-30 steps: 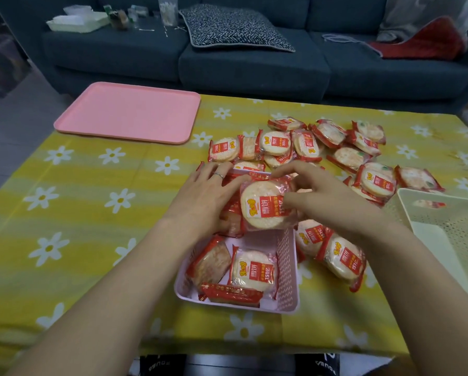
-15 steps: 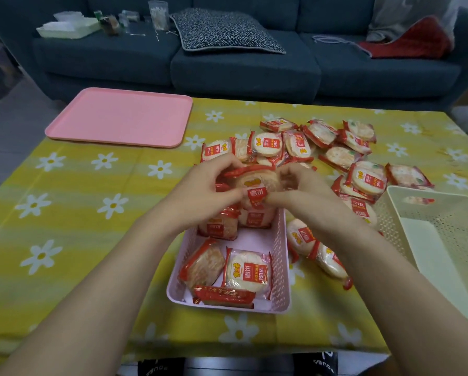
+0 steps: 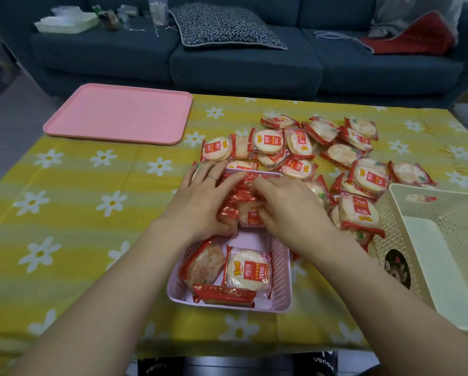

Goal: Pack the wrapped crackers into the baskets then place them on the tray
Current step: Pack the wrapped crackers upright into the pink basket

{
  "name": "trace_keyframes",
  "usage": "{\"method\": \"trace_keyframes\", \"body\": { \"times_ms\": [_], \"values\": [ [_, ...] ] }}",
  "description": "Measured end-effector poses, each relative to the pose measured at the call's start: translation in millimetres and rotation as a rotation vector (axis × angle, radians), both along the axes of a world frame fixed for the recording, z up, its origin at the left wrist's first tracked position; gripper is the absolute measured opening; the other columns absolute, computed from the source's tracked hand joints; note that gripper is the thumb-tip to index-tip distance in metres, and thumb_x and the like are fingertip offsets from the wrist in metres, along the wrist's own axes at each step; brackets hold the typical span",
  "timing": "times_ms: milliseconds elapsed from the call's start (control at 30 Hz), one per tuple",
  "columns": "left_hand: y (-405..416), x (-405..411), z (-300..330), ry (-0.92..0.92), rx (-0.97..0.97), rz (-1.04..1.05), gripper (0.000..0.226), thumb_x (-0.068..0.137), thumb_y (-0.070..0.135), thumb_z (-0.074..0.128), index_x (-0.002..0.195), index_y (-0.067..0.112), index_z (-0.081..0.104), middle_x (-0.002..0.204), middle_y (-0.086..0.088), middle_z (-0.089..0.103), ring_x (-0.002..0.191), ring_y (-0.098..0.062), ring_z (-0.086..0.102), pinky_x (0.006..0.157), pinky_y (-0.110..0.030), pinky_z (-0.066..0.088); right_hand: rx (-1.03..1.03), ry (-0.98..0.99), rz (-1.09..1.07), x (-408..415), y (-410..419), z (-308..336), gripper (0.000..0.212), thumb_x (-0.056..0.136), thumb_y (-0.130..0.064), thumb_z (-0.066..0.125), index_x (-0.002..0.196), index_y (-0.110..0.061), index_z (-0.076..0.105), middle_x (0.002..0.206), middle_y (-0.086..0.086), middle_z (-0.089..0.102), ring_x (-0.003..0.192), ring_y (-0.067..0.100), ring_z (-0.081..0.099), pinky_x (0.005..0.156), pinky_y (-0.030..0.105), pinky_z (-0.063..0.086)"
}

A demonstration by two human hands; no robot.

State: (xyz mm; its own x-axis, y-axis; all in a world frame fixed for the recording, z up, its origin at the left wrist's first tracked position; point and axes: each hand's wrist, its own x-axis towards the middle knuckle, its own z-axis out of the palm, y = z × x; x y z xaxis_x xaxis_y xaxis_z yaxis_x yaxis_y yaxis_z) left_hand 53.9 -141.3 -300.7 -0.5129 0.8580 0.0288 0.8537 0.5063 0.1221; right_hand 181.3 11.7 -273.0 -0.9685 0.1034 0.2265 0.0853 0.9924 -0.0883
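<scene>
A small pink basket point(image 3: 280, 280) sits on the table in front of me, holding several wrapped crackers point(image 3: 247, 268) in red-and-clear packets. Both hands are over the basket's far half. My left hand point(image 3: 203, 202) lies with fingers spread across the packets there, thumb tucked against a packet's red edge. My right hand point(image 3: 287, 210) has its fingers curled onto the wrapped cracker packets point(image 3: 247, 217) standing in the basket. A loose pile of wrapped crackers point(image 3: 298, 147) lies beyond and to the right. The pink tray point(image 3: 119, 112) is at the far left.
A cream perforated basket point(image 3: 444, 248) stands at the right table edge, with a cracker behind its handle slot. The table has a yellow daisy-print cloth point(image 3: 78, 202). A dark blue sofa point(image 3: 241, 58) with a cushion and clutter runs behind the table.
A second ago both hands held one cracker packet upright above the basket. They have lowered it among the packets in the basket's far half, and both hands now press down there.
</scene>
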Motion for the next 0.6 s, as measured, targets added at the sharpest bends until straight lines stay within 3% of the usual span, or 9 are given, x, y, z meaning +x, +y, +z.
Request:
{"method": "trace_keyframes", "body": {
  "times_ms": [100,300,400,467,533,600],
  "values": [
    [2.4,-1.9,1.5,0.034,-0.001,0.008,0.115,0.065,0.063,0.078,0.158,0.037,0.015,0.163,-0.002,0.021,0.15,-0.026,0.013,0.124,-0.049,0.015,0.107,0.044,-0.051,-1.8,1.9,-10.2,0.023,0.072,-0.011,0.068,0.094,-0.011,0.06,0.083,0.009,0.061,0.079,0.034,0.057,0.065,0.036,0.031],
    [3.7,-2.3,-0.6,0.072,0.006,0.005,0.111,0.067,0.061,0.078,0.157,0.037,0.018,0.162,-0.002,0.024,0.149,-0.027,0.017,0.123,-0.049,0.019,0.203,0.044,-0.09,-3.8,-6.1,-22.0,0.03,0.068,-0.012,0.073,0.094,-0.008,0.059,0.09,0.012,0.055,0.084,0.031,0.049,0.069,0.037,0.03],
    [4.2,-3.1,-1.5,0.081,0.013,0.004,0.111,0.065,0.061,0.079,0.157,0.037,0.021,0.161,-0.003,0.027,0.148,-0.028,0.021,0.122,-0.049,0.021,0.14,0.075,-0.059,-1.6,-13.9,-14.0,0.036,0.069,-0.012,0.069,0.102,-0.008,0.056,0.093,0.011,0.055,0.083,0.031,0.05,0.068,0.038,0.035],
    [3.6,-3.5,-1.8,0.077,0.027,0.002,0.111,0.064,0.061,0.079,0.156,0.036,0.023,0.16,-0.003,0.029,0.147,-0.028,0.022,0.121,-0.049,0.022,0.036,0.049,-0.024,-1.0,-23.6,-10.0,0.032,0.074,-0.012,0.067,0.103,-0.01,0.054,0.094,0.009,0.055,0.08,0.031,0.054,0.059,0.04,0.042],
    [3.5,-4.0,-1.9,0.084,0.017,-0.003,0.11,0.065,0.061,0.078,0.157,0.036,0.023,0.16,-0.003,0.029,0.146,-0.028,0.022,0.121,-0.048,0.022,-0.005,-0.028,-0.012,-0.7,-31.9,-12.3,0.023,0.08,-0.012,0.064,0.1,-0.013,0.052,0.093,0.007,0.055,0.077,0.03,0.058,0.051,0.036,0.037],
    [3.0,-4.7,-2.4,0.099,0.01,-0.006,0.111,0.065,0.062,0.079,0.157,0.035,0.022,0.16,-0.003,0.029,0.147,-0.028,0.022,0.122,-0.046,0.021,-0.001,-0.088,-0.005,-0.6,-34.4,-17.4,0.017,0.084,-0.011,0.062,0.097,-0.014,0.053,0.093,0.005,0.054,0.078,0.029,0.06,0.054,0.034,0.031]
  ]
}}
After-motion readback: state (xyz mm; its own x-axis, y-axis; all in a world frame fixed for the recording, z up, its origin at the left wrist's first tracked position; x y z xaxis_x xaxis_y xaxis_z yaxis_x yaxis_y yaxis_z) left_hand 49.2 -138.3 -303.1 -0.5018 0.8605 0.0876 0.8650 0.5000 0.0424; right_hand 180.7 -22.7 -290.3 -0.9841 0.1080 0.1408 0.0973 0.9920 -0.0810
